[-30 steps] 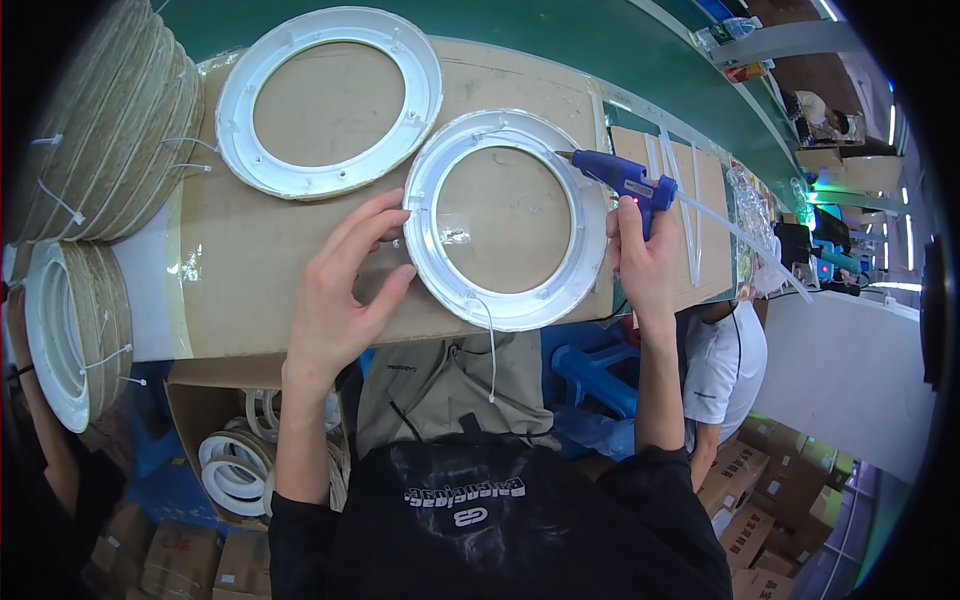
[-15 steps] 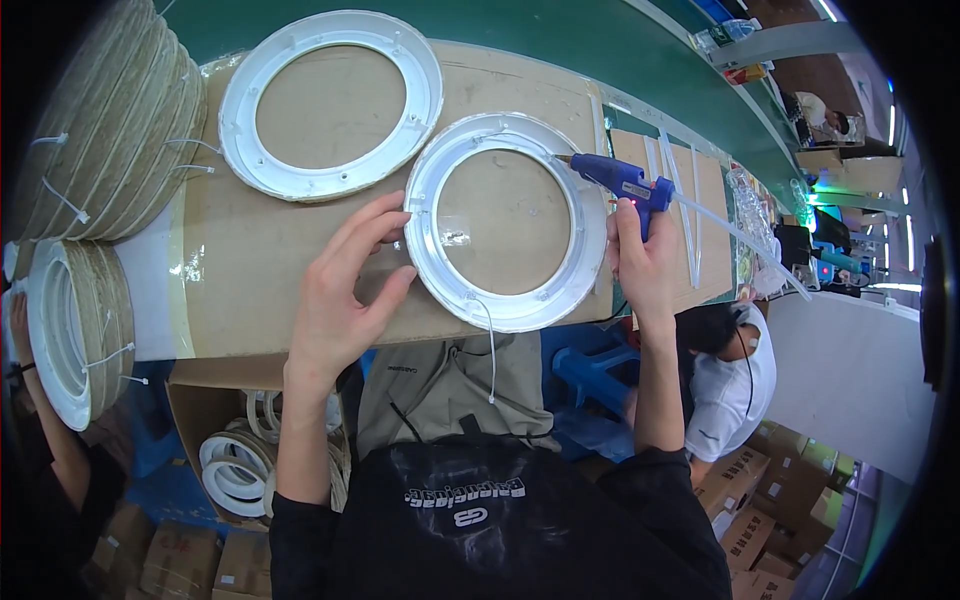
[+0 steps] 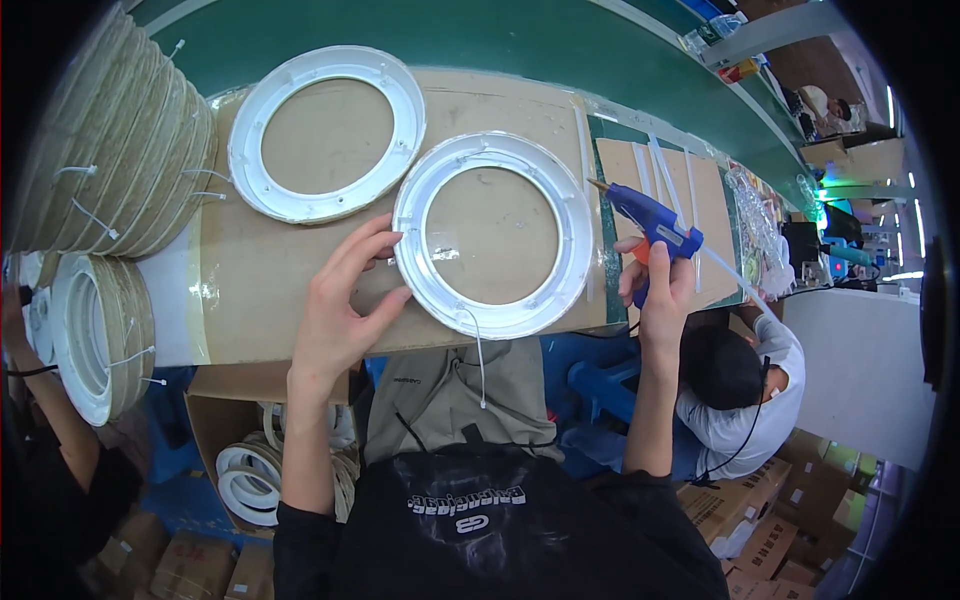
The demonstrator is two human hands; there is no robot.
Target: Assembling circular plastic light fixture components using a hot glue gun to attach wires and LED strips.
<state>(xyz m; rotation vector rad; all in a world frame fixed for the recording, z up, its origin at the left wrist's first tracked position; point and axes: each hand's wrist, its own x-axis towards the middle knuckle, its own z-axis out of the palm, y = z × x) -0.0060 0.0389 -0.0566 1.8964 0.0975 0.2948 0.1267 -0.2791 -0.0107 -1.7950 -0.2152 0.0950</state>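
A white ring-shaped frame [image 3: 408,245] lies on the cardboard in front of me. A thin white wire hangs from its near side over the table edge. My left hand [image 3: 342,300] is at its left rim, fingers and thumb spread apart, fingertips against or close to the edge. To the right of the ring, my right hand [image 3: 665,295] grips a blue hot glue gun [image 3: 645,218] with an orange trigger. Its nozzle points to the upper left, just off the ring's right rim, and a clear glue stick [image 3: 737,278] sticks out behind.
Another white ring [image 3: 245,150] lies beyond to the left. Stacked beige rings [image 3: 150,140] stand at far left, with another group [image 3: 140,330] nearer. Glue sticks [image 3: 665,175] rest on cardboard at right. A box [image 3: 205,430] of rings sits below. People sit at both sides.
The glue gun in my right hand has moved right and toward me, its nozzle leaving the ring. My left hand stays at the left rim. The person at right has shifted.
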